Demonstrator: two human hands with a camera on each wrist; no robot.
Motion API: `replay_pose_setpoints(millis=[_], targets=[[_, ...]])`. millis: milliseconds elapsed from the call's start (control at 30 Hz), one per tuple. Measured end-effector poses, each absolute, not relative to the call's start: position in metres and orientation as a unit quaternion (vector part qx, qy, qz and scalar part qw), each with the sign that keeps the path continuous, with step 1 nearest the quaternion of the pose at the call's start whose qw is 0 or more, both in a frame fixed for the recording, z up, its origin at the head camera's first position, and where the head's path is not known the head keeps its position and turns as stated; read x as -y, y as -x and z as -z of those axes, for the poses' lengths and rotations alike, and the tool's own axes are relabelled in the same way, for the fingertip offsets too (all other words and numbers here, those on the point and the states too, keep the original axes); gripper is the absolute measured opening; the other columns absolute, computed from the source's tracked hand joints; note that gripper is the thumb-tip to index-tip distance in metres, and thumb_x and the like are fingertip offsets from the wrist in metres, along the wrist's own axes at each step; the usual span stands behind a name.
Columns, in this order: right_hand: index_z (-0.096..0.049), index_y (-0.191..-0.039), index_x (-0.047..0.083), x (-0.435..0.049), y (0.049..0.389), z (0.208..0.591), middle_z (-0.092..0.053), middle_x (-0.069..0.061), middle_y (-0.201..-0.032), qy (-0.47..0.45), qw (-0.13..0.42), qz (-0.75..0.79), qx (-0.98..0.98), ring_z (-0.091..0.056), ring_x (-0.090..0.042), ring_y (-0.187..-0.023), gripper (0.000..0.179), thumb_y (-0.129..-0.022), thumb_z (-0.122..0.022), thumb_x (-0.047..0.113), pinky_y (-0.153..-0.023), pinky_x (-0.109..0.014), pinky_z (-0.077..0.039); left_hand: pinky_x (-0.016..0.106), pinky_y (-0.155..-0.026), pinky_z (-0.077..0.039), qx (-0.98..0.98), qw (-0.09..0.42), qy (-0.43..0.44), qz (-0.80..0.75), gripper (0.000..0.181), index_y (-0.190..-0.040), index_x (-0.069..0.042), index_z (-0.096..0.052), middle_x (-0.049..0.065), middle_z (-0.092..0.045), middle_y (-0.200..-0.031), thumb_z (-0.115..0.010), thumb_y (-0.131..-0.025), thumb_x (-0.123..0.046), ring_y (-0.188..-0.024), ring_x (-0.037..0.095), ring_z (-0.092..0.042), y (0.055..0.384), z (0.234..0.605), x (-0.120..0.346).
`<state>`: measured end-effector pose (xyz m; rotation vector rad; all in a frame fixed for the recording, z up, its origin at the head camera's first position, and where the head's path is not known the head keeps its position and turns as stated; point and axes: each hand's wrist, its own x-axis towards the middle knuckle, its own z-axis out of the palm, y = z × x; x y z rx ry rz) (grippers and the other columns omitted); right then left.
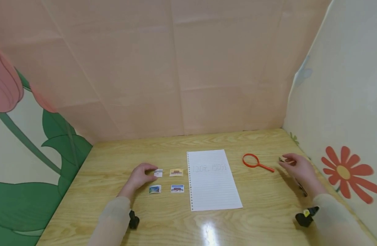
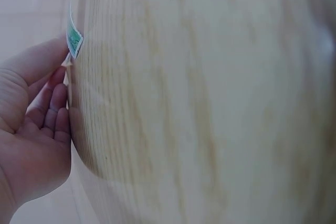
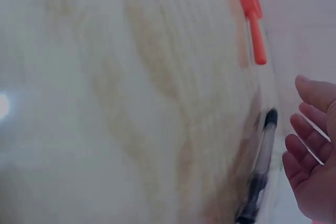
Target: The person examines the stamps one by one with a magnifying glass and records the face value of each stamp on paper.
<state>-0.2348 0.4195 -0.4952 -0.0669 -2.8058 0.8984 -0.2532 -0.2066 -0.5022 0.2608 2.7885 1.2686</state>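
My left hand (image 1: 142, 176) reaches in from the left, its thumb and forefinger at the edges of a small pale stamp (image 1: 158, 173). A blue-green stamp (image 1: 155, 189) lies just below it; a green stamp (image 2: 75, 40) shows by the thumb in the left wrist view. A yellow stamp (image 1: 176, 172) and a stamp with a red building (image 1: 177, 188) lie to the right. At the right, my right hand (image 1: 300, 167) pinches a small beige-and-dark piece (image 1: 281, 159) at its fingertips; I cannot tell its kind. Beneath this hand lies a pen (image 3: 260, 171).
A lined, punched sheet (image 1: 214, 191) with faint handwriting lies mid-table. Right of it is a red magnifying glass (image 1: 259, 164), handle toward the right hand. The wooden table (image 1: 151, 222) meets a pink back wall (image 1: 176, 85) and painted side walls.
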Motion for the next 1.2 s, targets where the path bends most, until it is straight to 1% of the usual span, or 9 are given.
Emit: replay_pose_setpoints(millis=[133,267,433,500,667,900,1033,1100,1200], targets=[[-0.051,-0.133,-0.009,-0.428,0.234,0.503,-0.057,-0.034,-0.119,0.020,0.079,-0.298,0.951,-0.058,-0.048,-0.101,0.064,-0.094,-0.067,0.039,-0.070,-0.051,-0.054,0.053,-0.107,-0.035,-0.906,0.035,-0.086,-0.413,0.034,-0.116,-0.005,-0.072,0.012,-0.062,-0.124,-0.080,-0.083,-0.007,-0.122,0.035,-0.052,0.253,0.502,0.207],[-0.048,-0.135,-0.013,-0.434,0.233,0.510,-0.056,-0.038,-0.121,0.003,0.071,-0.287,0.955,-0.056,-0.052,-0.103,0.070,-0.094,-0.067,0.041,-0.076,-0.058,-0.051,0.053,-0.107,-0.035,-0.906,0.034,-0.089,-0.412,0.034,-0.116,-0.005,-0.072,0.012,-0.062,-0.124,-0.080,-0.083,-0.008,-0.122,0.035,-0.051,0.253,0.502,0.207],[-0.049,-0.133,-0.016,-0.439,0.231,0.518,-0.055,-0.039,-0.122,-0.023,0.086,-0.277,0.957,-0.054,-0.053,-0.106,0.068,-0.093,-0.069,0.036,-0.084,-0.063,-0.045,0.053,-0.106,-0.035,-0.906,0.029,-0.093,-0.412,0.034,-0.116,-0.004,-0.072,0.013,-0.063,-0.123,-0.080,-0.082,-0.007,-0.121,0.035,-0.052,0.253,0.502,0.207],[-0.050,-0.132,-0.015,-0.441,0.230,0.520,-0.052,-0.040,-0.124,-0.031,0.095,-0.276,0.956,-0.051,-0.054,-0.108,0.067,-0.093,-0.071,0.034,-0.086,-0.065,-0.041,0.053,-0.106,-0.035,-0.906,0.029,-0.093,-0.412,0.035,-0.116,-0.004,-0.072,0.012,-0.063,-0.123,-0.080,-0.082,-0.007,-0.120,0.035,-0.053,0.253,0.502,0.208],[-0.051,-0.134,-0.012,-0.442,0.228,0.525,-0.045,-0.040,-0.126,-0.031,0.108,-0.264,0.958,-0.042,-0.055,-0.111,0.067,-0.091,-0.072,0.035,-0.087,-0.067,-0.034,0.052,-0.106,-0.036,-0.905,0.027,-0.092,-0.414,0.034,-0.115,-0.005,-0.072,0.012,-0.063,-0.122,-0.081,-0.082,-0.008,-0.120,0.034,-0.053,0.254,0.504,0.209],[-0.053,-0.133,-0.010,-0.443,0.226,0.530,-0.044,-0.037,-0.120,-0.019,0.115,-0.253,0.960,-0.042,-0.052,-0.105,0.068,-0.089,-0.073,0.038,-0.082,-0.064,-0.034,0.052,-0.106,-0.036,-0.903,0.028,-0.092,-0.419,0.034,-0.116,-0.005,-0.072,0.012,-0.063,-0.122,-0.080,-0.082,-0.007,-0.120,0.034,-0.053,0.253,0.504,0.208],[-0.056,-0.129,-0.011,-0.443,0.227,0.529,-0.048,-0.039,-0.118,-0.024,0.120,-0.246,0.962,-0.044,-0.052,-0.104,0.064,-0.089,-0.074,0.036,-0.083,-0.064,-0.035,0.052,-0.106,-0.036,-0.904,0.029,-0.091,-0.417,0.034,-0.116,-0.005,-0.072,0.012,-0.063,-0.123,-0.080,-0.083,-0.007,-0.121,0.034,-0.053,0.253,0.504,0.208],[-0.059,-0.126,-0.011,-0.443,0.228,0.527,-0.054,-0.037,-0.115,-0.033,0.130,-0.240,0.961,-0.049,-0.051,-0.101,0.059,-0.089,-0.075,0.032,-0.082,-0.063,-0.038,0.052,-0.107,-0.035,-0.904,0.030,-0.089,-0.417,0.035,-0.116,-0.005,-0.072,0.012,-0.063,-0.123,-0.080,-0.083,-0.007,-0.121,0.034,-0.052,0.253,0.505,0.208],[-0.063,-0.121,-0.010,-0.442,0.229,0.525,-0.062,-0.032,-0.107,-0.044,0.139,-0.236,0.961,-0.056,-0.047,-0.093,0.051,-0.088,-0.076,0.026,-0.078,-0.061,-0.042,0.052,-0.107,-0.035,-0.905,0.032,-0.088,-0.415,0.035,-0.116,-0.005,-0.072,0.012,-0.063,-0.123,-0.080,-0.083,-0.007,-0.121,0.034,-0.052,0.254,0.504,0.208]])
